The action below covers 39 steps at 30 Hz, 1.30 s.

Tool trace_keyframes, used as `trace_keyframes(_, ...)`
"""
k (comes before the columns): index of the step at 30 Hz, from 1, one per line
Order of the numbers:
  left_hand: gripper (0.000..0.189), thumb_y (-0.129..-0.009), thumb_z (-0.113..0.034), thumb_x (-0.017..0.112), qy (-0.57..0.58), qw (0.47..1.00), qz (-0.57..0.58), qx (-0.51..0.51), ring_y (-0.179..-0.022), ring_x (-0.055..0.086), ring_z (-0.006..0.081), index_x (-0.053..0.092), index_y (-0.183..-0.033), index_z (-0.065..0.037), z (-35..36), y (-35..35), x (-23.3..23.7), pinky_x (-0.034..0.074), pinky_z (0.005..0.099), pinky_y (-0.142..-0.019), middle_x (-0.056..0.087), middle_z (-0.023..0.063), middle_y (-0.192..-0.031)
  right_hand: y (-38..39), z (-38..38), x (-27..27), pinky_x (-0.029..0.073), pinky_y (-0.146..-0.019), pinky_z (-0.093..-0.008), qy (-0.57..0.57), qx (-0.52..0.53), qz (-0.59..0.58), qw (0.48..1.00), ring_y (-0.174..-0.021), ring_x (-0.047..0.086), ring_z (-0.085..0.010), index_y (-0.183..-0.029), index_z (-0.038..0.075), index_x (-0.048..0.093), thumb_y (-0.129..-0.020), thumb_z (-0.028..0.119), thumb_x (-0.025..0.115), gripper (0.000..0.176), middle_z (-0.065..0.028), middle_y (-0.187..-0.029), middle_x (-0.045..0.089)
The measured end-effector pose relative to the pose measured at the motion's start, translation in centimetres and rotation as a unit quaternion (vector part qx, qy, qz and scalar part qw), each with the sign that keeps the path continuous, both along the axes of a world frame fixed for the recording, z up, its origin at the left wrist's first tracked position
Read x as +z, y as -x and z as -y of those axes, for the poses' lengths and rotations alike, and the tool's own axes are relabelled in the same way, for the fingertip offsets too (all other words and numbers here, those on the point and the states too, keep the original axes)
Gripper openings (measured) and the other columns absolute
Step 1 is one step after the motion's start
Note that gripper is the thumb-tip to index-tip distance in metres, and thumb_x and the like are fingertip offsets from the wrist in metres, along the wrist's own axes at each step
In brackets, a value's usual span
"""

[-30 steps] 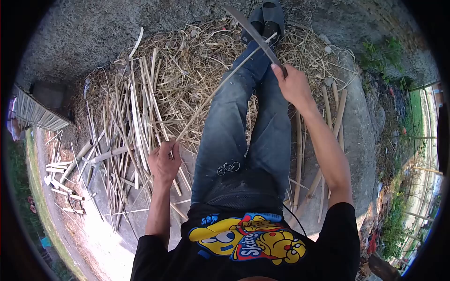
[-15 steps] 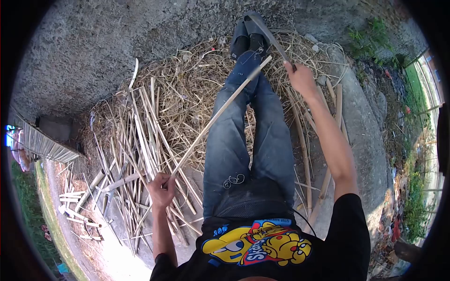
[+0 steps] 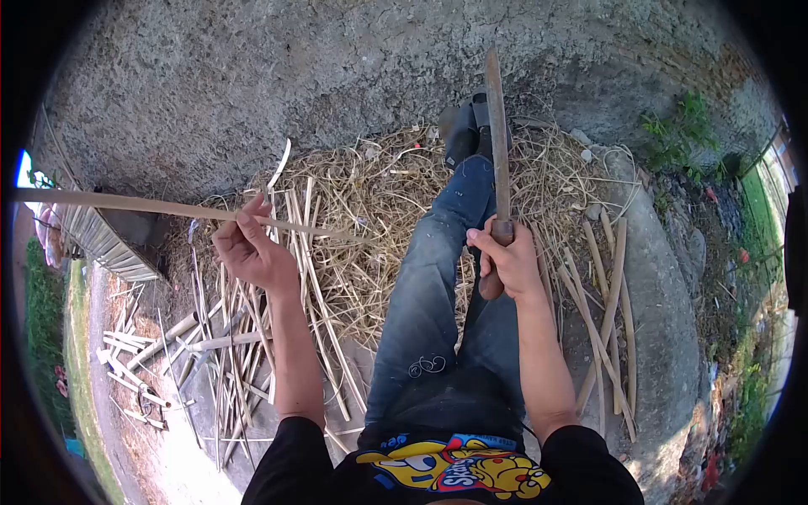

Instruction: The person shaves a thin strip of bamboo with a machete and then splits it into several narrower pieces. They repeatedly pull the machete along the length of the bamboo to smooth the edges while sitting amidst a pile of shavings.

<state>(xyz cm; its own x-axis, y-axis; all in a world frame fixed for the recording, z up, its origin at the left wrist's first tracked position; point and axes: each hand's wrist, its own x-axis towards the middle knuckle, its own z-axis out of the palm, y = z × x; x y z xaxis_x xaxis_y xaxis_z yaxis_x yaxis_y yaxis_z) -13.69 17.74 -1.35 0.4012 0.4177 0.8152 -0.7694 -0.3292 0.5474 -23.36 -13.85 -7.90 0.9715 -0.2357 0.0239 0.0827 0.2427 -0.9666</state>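
Note:
My left hand [image 3: 259, 254] pinches a long, thin bamboo strip [image 3: 126, 202] between thumb and fingers. The strip lies nearly level across the left of the view, one end running past the left edge and the thin end reaching toward my legs. In my right hand [image 3: 513, 259] is the wooden handle of a machete [image 3: 498, 126], its long blade pointing up and away from me. Blade and strip are apart. Below the hands are my legs in jeans [image 3: 412, 286], stretched out with the feet near the wall.
A heap of split bamboo strips [image 3: 231, 379] lies to the left, and more pieces [image 3: 613, 303] lie on the right. Thin shavings [image 3: 370, 198] cover the ground around my legs. A rough grey wall [image 3: 295, 76] rises beyond my feet.
The bamboo strip has swung from slanting across my legs to lying out leftward, and my left hand has risen. My right hand has come down and inward, the machete now nearly straight up.

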Motion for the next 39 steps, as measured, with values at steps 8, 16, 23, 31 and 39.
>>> trace_keyframes(8, 0.019, -0.107, -0.015, 0.051, 0.254, 0.901, -0.203, -0.287, -0.104, 0.073, 0.0352, 0.046, -0.109, 0.003, 11.8, 6.9, -4.2, 0.066, 0.0392, -0.084, 0.07, 0.029, -0.111, 1.6, -6.6, 0.9, 0.047, -0.046, -0.0248, -0.07, -0.039, 0.046, 0.996, -0.049, 0.055, -0.0078, -0.087, 0.003, 0.056, -0.091, 0.013, 0.078, 0.025, -0.0242, -0.113, 0.071)
trace_keyframes(16, 0.037, -0.109, -0.027, 0.048, 0.34, 0.644, -0.491, -0.478, -0.106, 0.073, 0.0283, 0.053, -0.132, 0.002, 13.4, 12.8, -12.8, 0.061, 0.034, -0.082, 0.071, 0.0197, -0.119, -0.2, -4.2, -5.0, 0.052, -0.048, -0.0296, -0.088, -0.291, 0.079, 0.949, -0.049, 0.055, -0.0116, -0.096, 0.007, 0.046, -0.087, -0.005, 0.076, 0.033, -0.0111, -0.078, 0.065)
trace_keyframes(23, 0.04, -0.101, -0.031, 0.063, -0.303, 0.849, -0.359, -0.242, -0.091, 0.074, 0.0335, 0.063, -0.119, 0.004, 3.7, 12.8, -11.7, 0.057, 0.0385, -0.076, 0.074, 0.0206, -0.101, -2.2, 0.6, -9.2, 0.05, -0.045, -0.0276, 0.082, -0.288, -0.001, 0.954, -0.049, 0.059, -0.0125, -0.088, 0.001, 0.055, -0.087, 0.001, 0.077, 0.022, -0.011, -0.08, 0.068)
trace_keyframes(31, 0.032, -0.101, -0.03, 0.061, -0.353, 0.622, -0.644, -0.272, -0.068, 0.067, 0.0319, 0.066, -0.095, 0.001, -7.3, 14.3, -17.5, 0.049, 0.041, -0.065, 0.066, 0.0176, -0.071, -4.2, 3.2, -10.5, 0.045, -0.045, -0.03, 0.282, -0.249, -0.036, 0.926, -0.046, 0.06, -0.014, -0.083, 0.001, 0.058, -0.089, 0.014, 0.078, 0.024, -0.0066, -0.064, 0.064)
trace_keyframes(39, 0.041, -0.107, -0.034, 0.055, 0.026, 0.558, -0.716, -0.418, -0.053, 0.035, 0.0074, 0.059, -0.082, -0.002, -3.3, 14.1, -18.8, 0.028, 0.028, -0.05, 0.039, -0.004, -0.059, 2.0, -2.5, -10.4, 0.042, -0.047, -0.0325, 0.4, 0.045, -0.103, 0.91, -0.048, 0.055, -0.0147, -0.081, 0.0, 0.061, -0.103, 0.043, 0.059, 0.048, -0.0057, -0.061, 0.057)
